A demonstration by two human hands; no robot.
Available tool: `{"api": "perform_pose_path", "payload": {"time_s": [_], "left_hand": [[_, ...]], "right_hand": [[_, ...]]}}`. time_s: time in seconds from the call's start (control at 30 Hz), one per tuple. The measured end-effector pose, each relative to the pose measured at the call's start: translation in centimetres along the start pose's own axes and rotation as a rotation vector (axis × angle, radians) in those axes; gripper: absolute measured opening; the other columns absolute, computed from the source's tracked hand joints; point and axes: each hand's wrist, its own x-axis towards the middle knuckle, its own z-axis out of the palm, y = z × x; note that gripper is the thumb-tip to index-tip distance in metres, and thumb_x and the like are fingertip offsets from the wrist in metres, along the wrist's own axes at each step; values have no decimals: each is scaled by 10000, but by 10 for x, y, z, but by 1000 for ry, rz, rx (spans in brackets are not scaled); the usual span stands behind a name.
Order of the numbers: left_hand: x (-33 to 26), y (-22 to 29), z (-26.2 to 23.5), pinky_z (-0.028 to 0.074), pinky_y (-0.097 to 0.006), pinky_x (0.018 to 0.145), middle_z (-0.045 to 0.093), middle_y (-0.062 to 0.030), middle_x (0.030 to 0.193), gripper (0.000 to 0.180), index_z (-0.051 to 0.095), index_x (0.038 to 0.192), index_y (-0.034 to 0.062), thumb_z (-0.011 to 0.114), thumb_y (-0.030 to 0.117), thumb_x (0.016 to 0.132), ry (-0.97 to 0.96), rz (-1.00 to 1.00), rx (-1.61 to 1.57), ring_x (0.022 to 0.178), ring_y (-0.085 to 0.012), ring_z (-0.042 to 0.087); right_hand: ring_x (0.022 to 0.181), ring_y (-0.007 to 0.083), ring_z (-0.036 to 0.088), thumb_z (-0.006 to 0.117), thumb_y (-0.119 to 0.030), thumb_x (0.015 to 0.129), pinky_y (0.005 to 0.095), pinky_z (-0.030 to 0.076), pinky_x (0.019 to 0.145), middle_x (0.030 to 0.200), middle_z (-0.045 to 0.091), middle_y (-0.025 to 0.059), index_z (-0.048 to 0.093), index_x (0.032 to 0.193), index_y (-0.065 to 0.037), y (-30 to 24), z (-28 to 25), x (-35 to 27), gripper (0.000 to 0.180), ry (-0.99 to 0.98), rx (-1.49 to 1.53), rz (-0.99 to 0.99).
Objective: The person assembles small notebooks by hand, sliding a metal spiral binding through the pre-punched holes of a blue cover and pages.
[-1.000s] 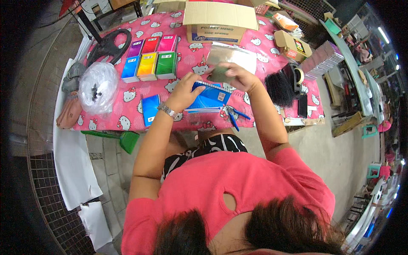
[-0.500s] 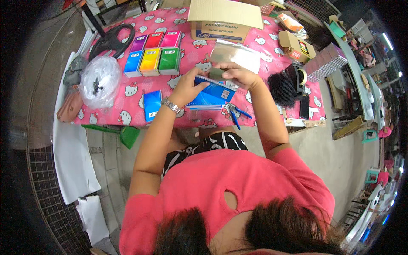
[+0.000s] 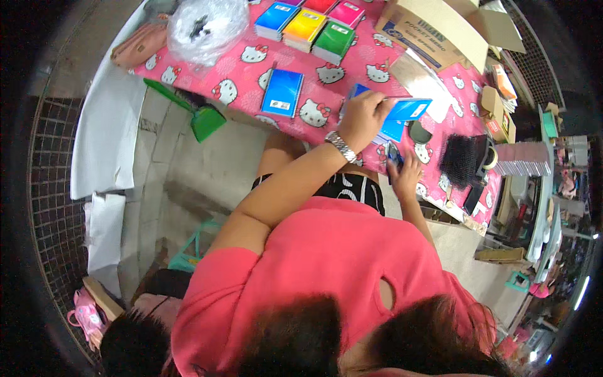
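Spread over the counter point(image 3: 355, 76), with held notebook point(image 3: 409, 110) right of lone notebook point(image 3: 282, 93), notebook stacks point(image 3: 304, 26) behind, between bag point(image 3: 213, 34) and carton point(image 3: 427, 39).

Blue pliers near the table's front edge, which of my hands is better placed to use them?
Probably your right hand: its fingers are at the blue pliers, while your left hand is occupied, gripping a blue notebook.

Bright blue notebook point(image 3: 411, 110) — pink tablecloth point(image 3: 290, 58) in white cat print — yellow stack point(image 3: 304, 26), green stack point(image 3: 335, 41), black-and-white shorts point(image 3: 344, 191).
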Motion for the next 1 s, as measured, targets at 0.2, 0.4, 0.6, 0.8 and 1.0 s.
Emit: {"api": "perform_pose_path", "payload": {"time_s": [0.2,0.4,0.6,0.8,1.0], "left_hand": [[-5,6,14,514,-416,734,667,-173,939,235,636,1067,34,626,190,892,102,161,0,854,-353,640],[-3,6,12,504,-446,717,649,-174,928,251,628,995,45,620,274,893,44,54,-22,823,-364,626],[-15,14,18,521,-444,704,643,-157,932,209,627,965,55,634,231,853,-7,31,-19,839,-358,634],[-19,12,15,523,-438,682,622,-140,853,133,641,863,47,616,170,819,3,50,-28,772,-342,631],[-22,9,15,527,-432,639,610,-119,850,132,620,878,62,617,180,820,-14,98,21,745,-316,632]], "right_hand": [[1026,331,552,653,-221,874,404,420,913,1161,578,191,483,1312,-38,31,-15,-6,505,-47,193,-46],[1115,178,496,560,-52,900,299,393,963,1278,508,115,433,1369,3,-15,-93,25,488,468,841,-1],[1165,263,530,665,7,781,348,395,1011,1264,562,163,525,1288,26,-100,-161,28,526,254,462,-481],[1145,284,573,682,2,746,378,431,990,1243,595,164,592,1229,17,-110,-167,23,492,192,336,-506],[916,195,617,586,-30,834,310,489,822,1073,634,119,601,1217,38,-106,-177,22,389,-47,693,-237]]}}
